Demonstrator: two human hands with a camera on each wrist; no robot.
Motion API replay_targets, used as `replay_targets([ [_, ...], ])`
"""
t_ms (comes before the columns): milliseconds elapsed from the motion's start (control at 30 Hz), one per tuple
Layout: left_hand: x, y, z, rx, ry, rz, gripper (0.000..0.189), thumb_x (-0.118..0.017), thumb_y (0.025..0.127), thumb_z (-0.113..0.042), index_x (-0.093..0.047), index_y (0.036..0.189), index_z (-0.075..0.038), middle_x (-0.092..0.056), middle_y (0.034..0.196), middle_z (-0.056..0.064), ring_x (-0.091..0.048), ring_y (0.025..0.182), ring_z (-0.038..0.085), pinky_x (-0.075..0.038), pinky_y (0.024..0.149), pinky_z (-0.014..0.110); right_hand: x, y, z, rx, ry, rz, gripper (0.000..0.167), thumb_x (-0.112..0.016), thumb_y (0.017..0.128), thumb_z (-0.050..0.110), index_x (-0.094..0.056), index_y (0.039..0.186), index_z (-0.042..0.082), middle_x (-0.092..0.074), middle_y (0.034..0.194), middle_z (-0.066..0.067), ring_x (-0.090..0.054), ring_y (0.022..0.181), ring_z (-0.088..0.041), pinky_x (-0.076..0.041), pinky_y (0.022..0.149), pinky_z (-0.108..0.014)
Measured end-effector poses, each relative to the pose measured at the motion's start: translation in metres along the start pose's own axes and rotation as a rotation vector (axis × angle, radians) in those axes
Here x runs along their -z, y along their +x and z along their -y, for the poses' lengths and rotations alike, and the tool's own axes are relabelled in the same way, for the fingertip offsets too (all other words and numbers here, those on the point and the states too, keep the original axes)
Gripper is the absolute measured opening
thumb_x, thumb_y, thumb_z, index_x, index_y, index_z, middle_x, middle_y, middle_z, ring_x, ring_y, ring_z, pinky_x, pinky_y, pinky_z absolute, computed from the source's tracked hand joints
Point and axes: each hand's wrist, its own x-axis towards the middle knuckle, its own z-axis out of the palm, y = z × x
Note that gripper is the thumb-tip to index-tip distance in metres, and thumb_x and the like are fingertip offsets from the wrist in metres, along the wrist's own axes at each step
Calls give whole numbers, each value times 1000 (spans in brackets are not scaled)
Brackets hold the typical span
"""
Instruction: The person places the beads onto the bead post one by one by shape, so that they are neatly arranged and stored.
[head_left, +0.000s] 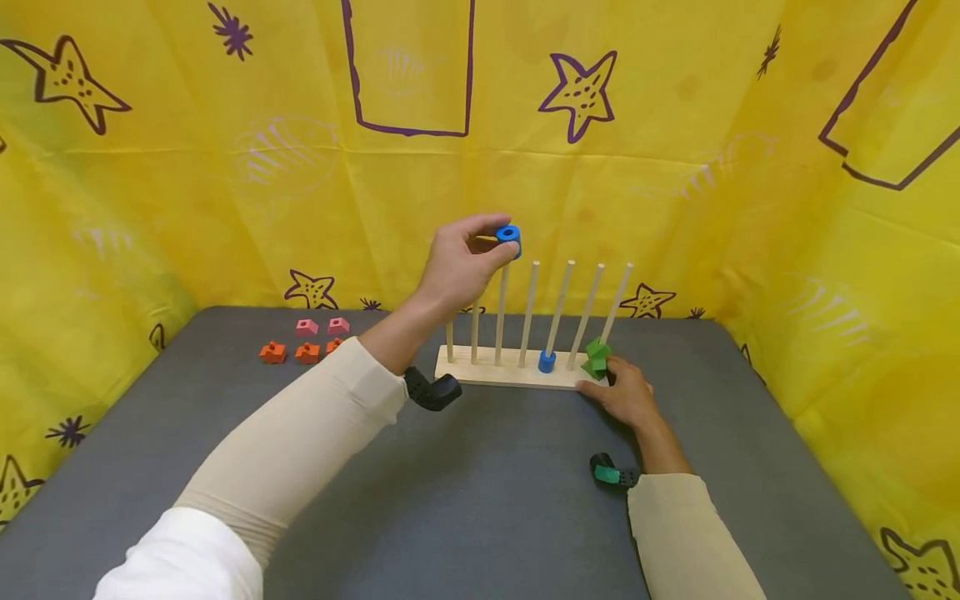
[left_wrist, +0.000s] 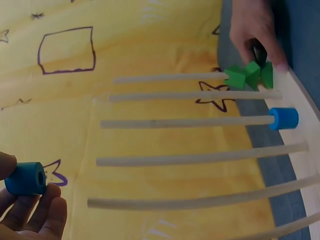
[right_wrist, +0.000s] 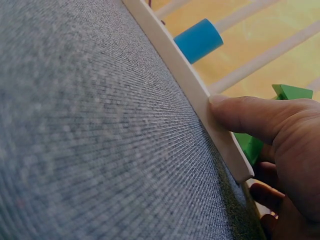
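Note:
My left hand [head_left: 459,265] pinches a blue cylinder [head_left: 509,237] with a hole through it, raised at the height of the peg tops. In the left wrist view this cylinder [left_wrist: 25,179] is held between thumb and fingers, to the side of the peg tips. My right hand [head_left: 628,393] grips the right end of the wooden peg stand [head_left: 517,378], the thumb [right_wrist: 245,114] on its front edge and the fingers curled behind. Green blocks [head_left: 597,357] are stacked on the rightmost peg. A second blue cylinder [head_left: 547,362] sits low on another peg, against the base.
Left of the stand, pink blocks [head_left: 307,327] and orange blocks [head_left: 273,353] lie in two rows on the grey table [head_left: 480,500]; my left arm partly covers one orange block. A yellow curtain [head_left: 405,217] with drawn starfish hangs behind and at both sides.

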Motion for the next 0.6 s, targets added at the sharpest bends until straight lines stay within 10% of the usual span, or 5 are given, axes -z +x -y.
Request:
replay_targets([
  [600,-52,27,13,48,19,17,40,-68,91,-9,-60,130,-3,-65,106,4,-61,97,13,-51,80,23,-1,0,-2,12,-17,-6,58,-71,87,35,-58,123,-8,-44,138,-29,-39,126,-47,-23,96,-67],
])
